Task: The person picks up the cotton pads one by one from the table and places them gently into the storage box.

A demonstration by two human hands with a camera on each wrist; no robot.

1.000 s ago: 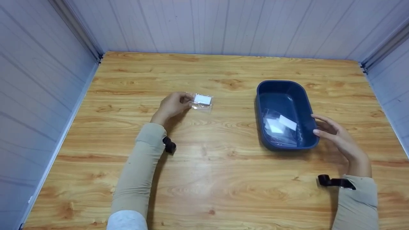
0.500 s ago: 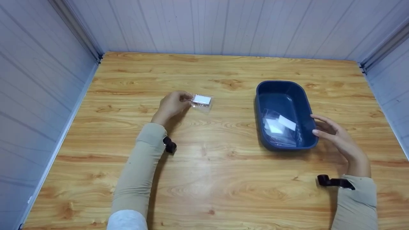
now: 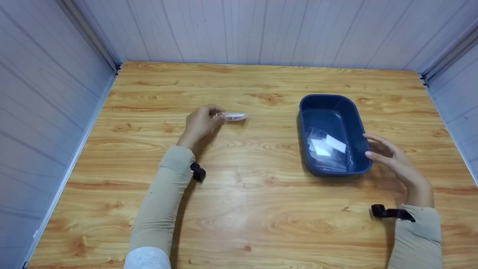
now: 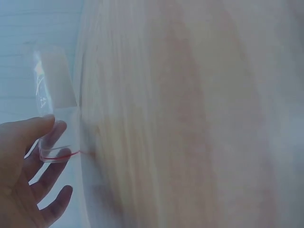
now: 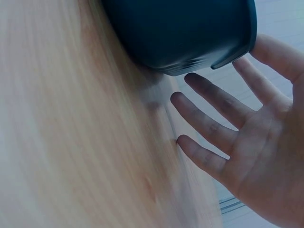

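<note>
My left hand (image 3: 201, 123) pinches a small clear zip-lock bag (image 3: 234, 117) between thumb and fingers. The left wrist view shows a white rectangular piece (image 4: 57, 76) inside it and a red zip strip near the fingers; the bag is tilted nearly edge-on to the head camera. On the right stands a dark blue plastic bin (image 3: 328, 101) holding clear bags with white pieces (image 3: 325, 147). My right hand (image 3: 399, 160) rests its thumb and index fingertips at the bin's right rim. In the right wrist view its other fingers are spread, extended below the rim.
The wood-grain table (image 3: 242, 209) carries the bin toward its right side. Pale panel walls (image 3: 242, 30) enclose its back, left and right. Dark wrist mounts (image 3: 198, 172) stick out from both sleeves.
My left hand has lifted and tipped the small bag from lying flat to nearly edge-on. The right hand and the bin have stayed in place.
</note>
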